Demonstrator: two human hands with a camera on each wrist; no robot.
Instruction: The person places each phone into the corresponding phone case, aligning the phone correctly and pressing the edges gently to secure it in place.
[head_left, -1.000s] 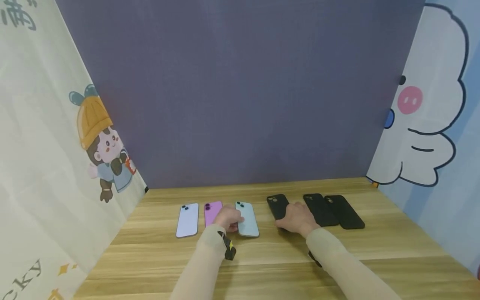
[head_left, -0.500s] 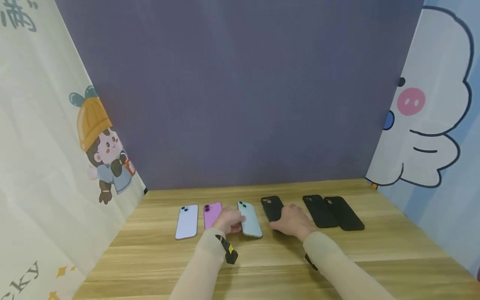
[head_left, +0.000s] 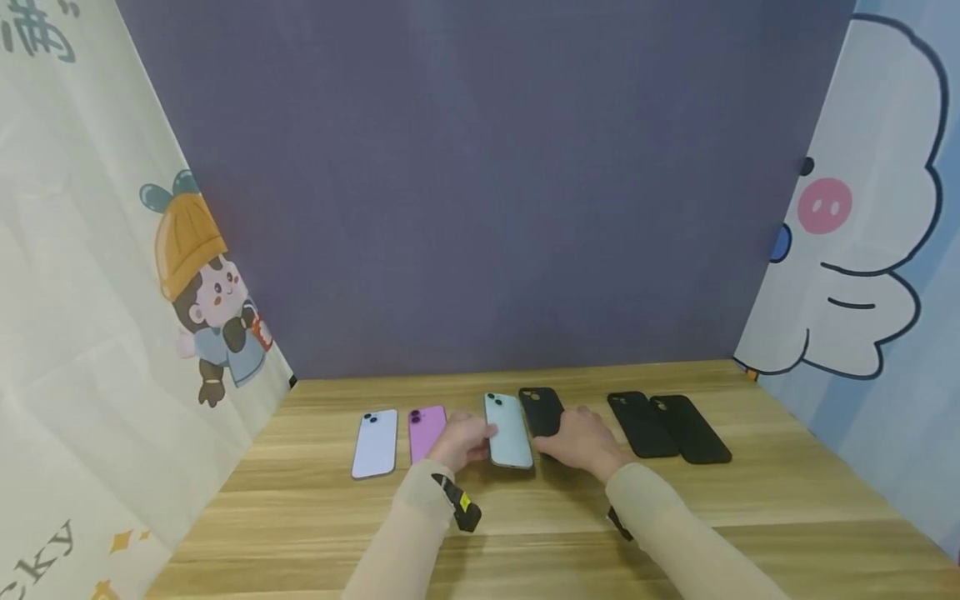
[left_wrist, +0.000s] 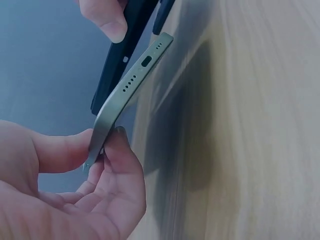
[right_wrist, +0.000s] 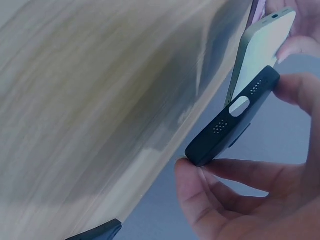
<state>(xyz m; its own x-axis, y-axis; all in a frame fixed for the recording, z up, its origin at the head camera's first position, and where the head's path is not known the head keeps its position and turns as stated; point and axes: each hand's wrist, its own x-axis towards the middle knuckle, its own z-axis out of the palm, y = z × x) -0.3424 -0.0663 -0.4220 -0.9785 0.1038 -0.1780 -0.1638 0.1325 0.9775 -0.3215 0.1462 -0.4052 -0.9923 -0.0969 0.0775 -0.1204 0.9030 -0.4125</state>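
Observation:
A mint-green phone [head_left: 510,429] is pinched along its left edge by my left hand [head_left: 461,442], raised off the wood. In the left wrist view, the thumb lies on one face of the phone [left_wrist: 117,100] and curled fingers on the other. My right hand [head_left: 583,442] grips a black phone case [head_left: 542,410] across its width, thumb on one long side and fingers on the other. The right wrist view shows the lower end of the case [right_wrist: 232,117], with its port cutout and speaker holes. Phone and case hang side by side, very near each other.
Left of my left hand lie a lilac phone [head_left: 375,443] and a pink phone [head_left: 427,432], partly hidden by that hand. Two more black cases, a nearer one [head_left: 642,423] and an outer one [head_left: 690,428], lie at the right on the wooden table [head_left: 555,550].
My left hand has lifted the mint-green phone and carried it right. My right hand has brought the black case left, off the table, narrowing the space between them.

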